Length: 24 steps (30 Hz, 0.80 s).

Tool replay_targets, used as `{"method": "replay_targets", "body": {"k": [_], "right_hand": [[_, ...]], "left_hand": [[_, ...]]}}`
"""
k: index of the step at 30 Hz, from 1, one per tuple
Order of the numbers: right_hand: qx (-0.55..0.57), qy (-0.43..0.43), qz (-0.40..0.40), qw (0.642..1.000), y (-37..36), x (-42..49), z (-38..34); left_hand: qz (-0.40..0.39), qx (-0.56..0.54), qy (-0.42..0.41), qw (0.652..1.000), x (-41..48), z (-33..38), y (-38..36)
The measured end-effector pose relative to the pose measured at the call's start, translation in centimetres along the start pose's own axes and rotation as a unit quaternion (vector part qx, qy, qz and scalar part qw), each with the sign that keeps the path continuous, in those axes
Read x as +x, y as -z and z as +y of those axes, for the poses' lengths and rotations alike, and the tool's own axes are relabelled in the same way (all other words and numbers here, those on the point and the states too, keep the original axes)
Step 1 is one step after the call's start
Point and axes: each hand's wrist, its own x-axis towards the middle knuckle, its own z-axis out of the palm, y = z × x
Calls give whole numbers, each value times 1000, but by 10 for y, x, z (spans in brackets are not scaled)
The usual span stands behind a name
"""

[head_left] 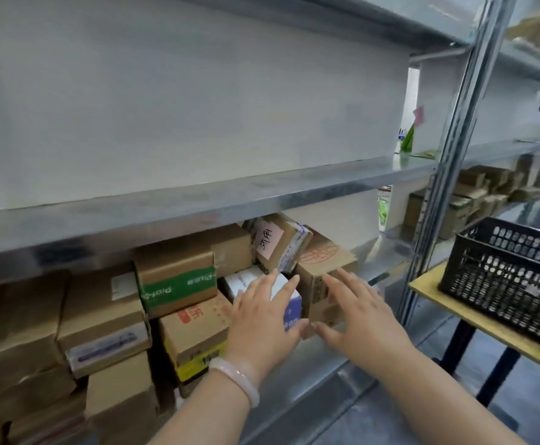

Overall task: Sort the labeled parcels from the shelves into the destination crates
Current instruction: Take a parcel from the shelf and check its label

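Observation:
Cardboard parcels crowd a metal shelf (336, 358). My left hand (262, 319), with a pale bangle on the wrist, lies with straight fingers on a white and blue parcel (291, 311). My right hand (358, 313) reaches with spread fingers onto a brown parcel (318, 277) with a red round stamp, just right of the white one. Behind them leans a parcel with a pink handwritten label (267, 237). A box with green tape (179, 284) sits to the left. A black slatted crate (506, 277) stands at the right.
The crate rests on a yellow-edged table (435, 297) right of the shelving post (445, 175). More brown boxes (474, 194) fill the neighbouring shelf at the far right. The shelf above (198, 200) carries nothing visible. Stacked cartons (95, 332) fill the left.

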Motion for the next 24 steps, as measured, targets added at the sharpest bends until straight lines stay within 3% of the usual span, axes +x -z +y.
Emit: {"method": "replay_targets", "body": {"k": [11,17,24], "right_hand": [[205,-100,4,974,-43,152,7],[340,-178,-77,920,-62,216,12],[450,-194,-39,871,-59,219,30]], "left_hand": [[6,15,54,998,50,-43,-24],[18,29,101,994,43,-47,-24],[36,18,154,987,49,-23,-24]]}}
